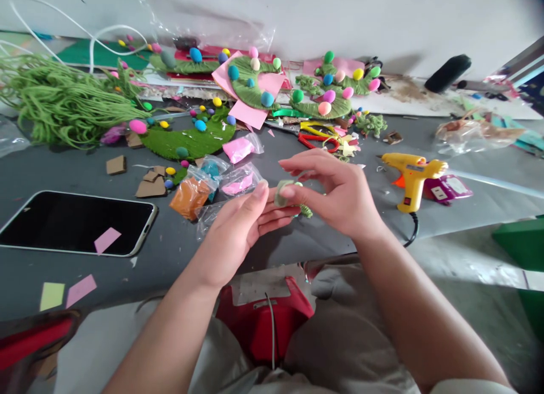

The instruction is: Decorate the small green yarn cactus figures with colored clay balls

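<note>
Here's our left hand [238, 227], open, fingers extended beneath the pale-green piece [280, 194]; our right hand [340, 198] meets it thumb-first, other fingers arched above, pinch unclear. The piece sits at that thumb's tip, long axis seemingly crossing our left fingers.

Partly masked by the thumb of the right hand [340, 198], a pale green piece [279, 197] showed only in part, while a green coil [306, 211] disappeared behind that hand; the phone [72, 221] ran off the left edge, and print on the purple packet [442, 190] was too small to read
</note>
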